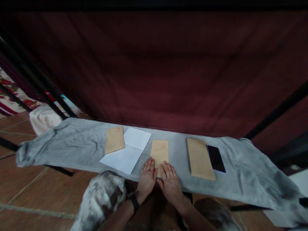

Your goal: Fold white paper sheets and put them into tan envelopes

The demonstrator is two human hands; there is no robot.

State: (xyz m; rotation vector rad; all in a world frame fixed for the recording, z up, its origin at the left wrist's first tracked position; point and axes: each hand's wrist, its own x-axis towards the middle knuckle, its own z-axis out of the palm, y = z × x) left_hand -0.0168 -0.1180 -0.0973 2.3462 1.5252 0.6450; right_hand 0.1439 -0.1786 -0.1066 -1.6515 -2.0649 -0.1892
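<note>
A brown paper envelope (159,150) with small reddish print lies lengthwise on the grey cloth in front of me. My left hand (147,175) rests flat on its lower left part, fingers stretched forward. Beside it, my right hand (170,182) lies flat over the lower right edge, its fingers extended too. The two thumbs come close together near the envelope's bottom end, which the hands partly cover. To the left is an unfolded white paper sheet (127,155) with a crease across it. Another brown envelope (114,140) overlaps that sheet's upper left side.
A thicker brown envelope or stack of them (200,159) lies on the right, touching or nearly touching a dark-screened phone (216,158). Grey cloth (79,142) covers the narrow bench. Behind it hangs a dark red curtain (154,80), with black metal bars (276,110) at the sides.
</note>
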